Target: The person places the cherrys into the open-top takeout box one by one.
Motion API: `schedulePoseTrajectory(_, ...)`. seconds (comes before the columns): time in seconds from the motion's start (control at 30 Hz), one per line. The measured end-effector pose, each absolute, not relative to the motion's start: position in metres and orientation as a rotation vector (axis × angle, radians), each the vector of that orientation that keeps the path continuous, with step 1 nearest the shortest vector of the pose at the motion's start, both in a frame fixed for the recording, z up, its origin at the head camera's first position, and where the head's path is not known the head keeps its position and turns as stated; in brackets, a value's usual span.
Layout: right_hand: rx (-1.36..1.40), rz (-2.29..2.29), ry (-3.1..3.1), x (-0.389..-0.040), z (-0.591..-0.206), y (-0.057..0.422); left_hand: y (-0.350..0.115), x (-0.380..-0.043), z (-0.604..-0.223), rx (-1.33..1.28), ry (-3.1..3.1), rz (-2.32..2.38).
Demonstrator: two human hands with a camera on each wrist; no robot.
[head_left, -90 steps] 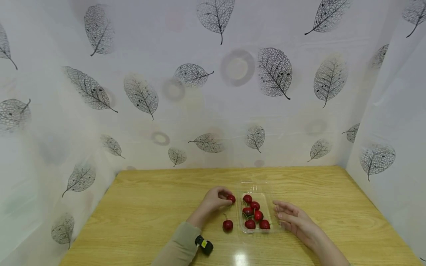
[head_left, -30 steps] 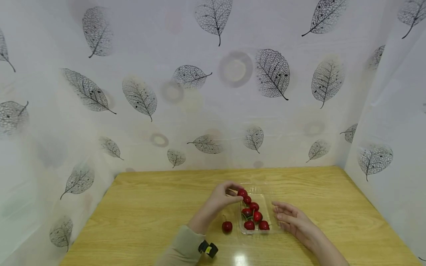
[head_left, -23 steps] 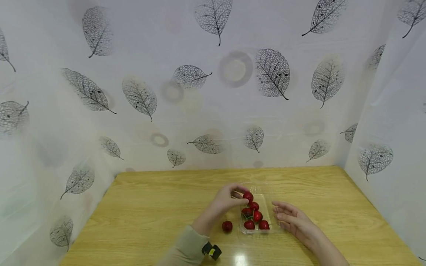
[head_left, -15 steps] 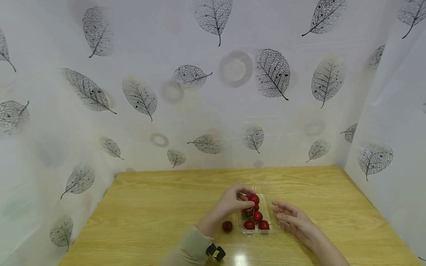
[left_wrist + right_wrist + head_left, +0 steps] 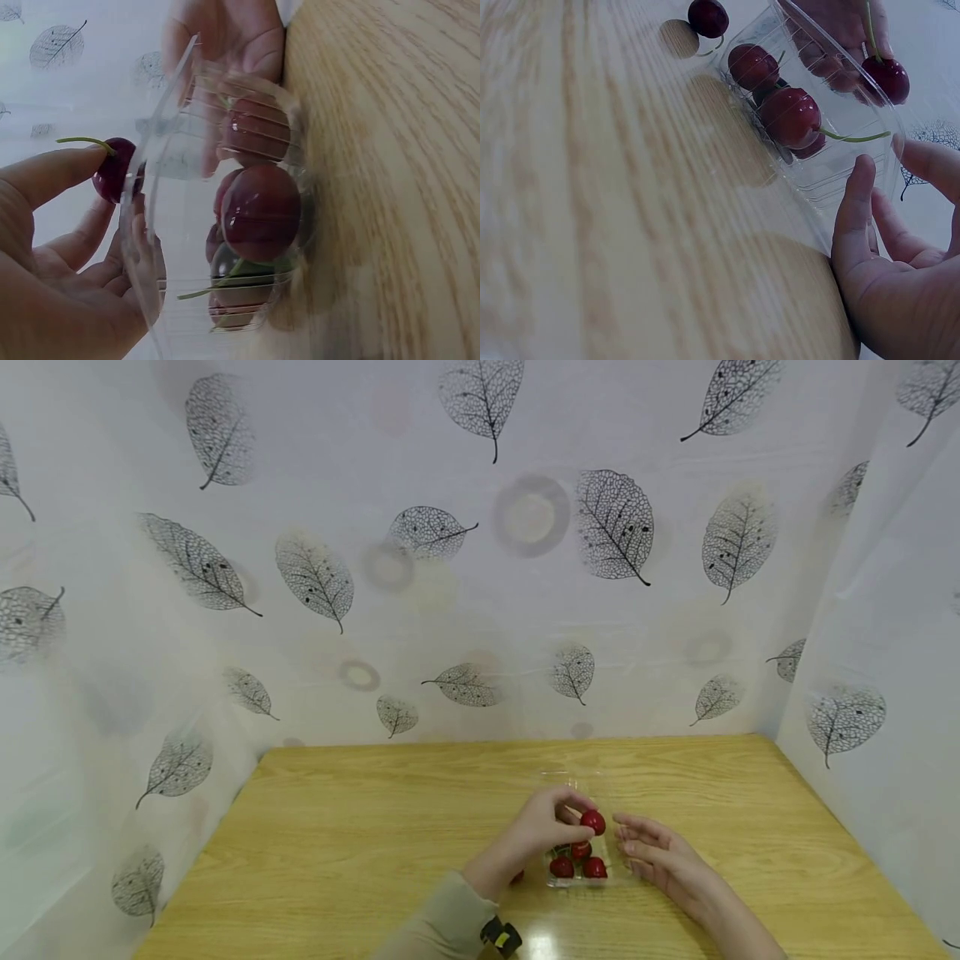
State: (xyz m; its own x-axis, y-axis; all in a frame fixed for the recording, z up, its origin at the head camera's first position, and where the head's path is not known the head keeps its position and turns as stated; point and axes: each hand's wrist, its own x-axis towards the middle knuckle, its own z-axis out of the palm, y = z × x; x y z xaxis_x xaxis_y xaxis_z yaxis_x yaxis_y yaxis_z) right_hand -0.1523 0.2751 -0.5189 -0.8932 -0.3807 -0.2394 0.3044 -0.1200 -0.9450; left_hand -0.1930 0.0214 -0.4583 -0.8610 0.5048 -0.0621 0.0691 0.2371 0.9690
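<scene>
My left hand pinches a dark red cherry between thumb and fingertips, over the clear plastic container. A green stem on this cherry shows in the left wrist view, where it overlaps the container's rim. Several cherries lie inside the container, some hidden behind my left hand in the head view. My right hand rests on the table at the container's right side, fingers loosely bent, with fingertips right at the wall. It pinches nothing.
A single cherry lies on the wooden table, left of the container, mostly hidden by my left wrist in the head view. White leaf-print sheeting encloses the table's back and sides. A black strap device is at my left sleeve.
My left hand has carried its cherry from the table left of the container, rightward and over it. The left forearm now hides most of the loose cherry. The right hand stays in place.
</scene>
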Motion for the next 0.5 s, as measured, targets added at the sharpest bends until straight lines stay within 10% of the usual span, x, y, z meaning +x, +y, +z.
schedulePoseTrajectory(0.5, -0.110, -2.090, 1.647, -0.153, -0.518, 0.275, 0.035, -0.186, -0.465, 0.662, 2.372, 1.434)
